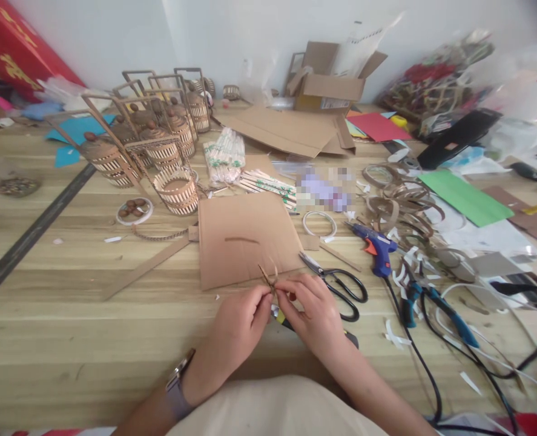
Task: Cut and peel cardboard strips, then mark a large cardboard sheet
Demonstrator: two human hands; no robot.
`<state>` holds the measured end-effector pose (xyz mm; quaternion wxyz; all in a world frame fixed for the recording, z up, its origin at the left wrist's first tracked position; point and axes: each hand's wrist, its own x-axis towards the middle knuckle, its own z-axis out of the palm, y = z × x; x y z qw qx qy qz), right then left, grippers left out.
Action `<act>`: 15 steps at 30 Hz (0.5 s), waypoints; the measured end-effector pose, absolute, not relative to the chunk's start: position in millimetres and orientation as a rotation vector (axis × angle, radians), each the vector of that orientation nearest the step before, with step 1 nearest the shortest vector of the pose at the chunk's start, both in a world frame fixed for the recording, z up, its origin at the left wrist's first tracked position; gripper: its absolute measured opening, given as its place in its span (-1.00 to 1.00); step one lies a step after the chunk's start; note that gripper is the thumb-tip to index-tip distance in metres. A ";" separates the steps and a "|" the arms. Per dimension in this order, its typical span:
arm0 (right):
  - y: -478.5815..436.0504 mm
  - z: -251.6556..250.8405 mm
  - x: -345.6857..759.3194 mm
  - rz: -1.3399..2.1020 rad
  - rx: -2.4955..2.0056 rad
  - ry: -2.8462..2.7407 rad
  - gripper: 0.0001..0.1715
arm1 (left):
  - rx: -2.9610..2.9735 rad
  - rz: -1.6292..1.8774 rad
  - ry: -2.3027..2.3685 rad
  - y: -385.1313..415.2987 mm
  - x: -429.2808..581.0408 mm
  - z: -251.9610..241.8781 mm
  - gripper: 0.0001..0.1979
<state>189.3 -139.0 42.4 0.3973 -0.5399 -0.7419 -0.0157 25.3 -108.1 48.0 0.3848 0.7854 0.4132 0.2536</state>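
Note:
My left hand (241, 320) and my right hand (311, 306) meet over the near edge of a square cardboard sheet (245, 236). Both pinch a thin brown strip (264, 275), whose ends stick up between the fingertips. A short brown strip (241, 240) lies on the cardboard. Beside my right hand rest black-handled scissors (341, 287), their blades pointing away from me. A yellow and black tool (350, 339) is mostly hidden beneath my right hand and wrist. A white ring (319, 224) lies just beyond the scissors.
Several small wooden-slat baskets (177, 191) with tall handles stand at the back left, near a dish of brown balls (135, 211). To the right lie a blue glue gun (377, 245), teal-handled pliers (452, 318), cables and curled strips (384, 209). An open carton (329, 91) stands by the wall.

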 end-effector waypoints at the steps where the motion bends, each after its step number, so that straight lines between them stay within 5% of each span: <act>1: -138.8 42.3 189.6 -0.043 -1.373 -1.887 -0.90 | 2.048 0.655 1.047 -108.4 25.2 47.1 -0.74; 15: -137.3 43.9 194.0 -0.123 -1.448 -1.929 -0.82 | 2.220 0.704 0.979 -107.5 24.4 46.4 -0.74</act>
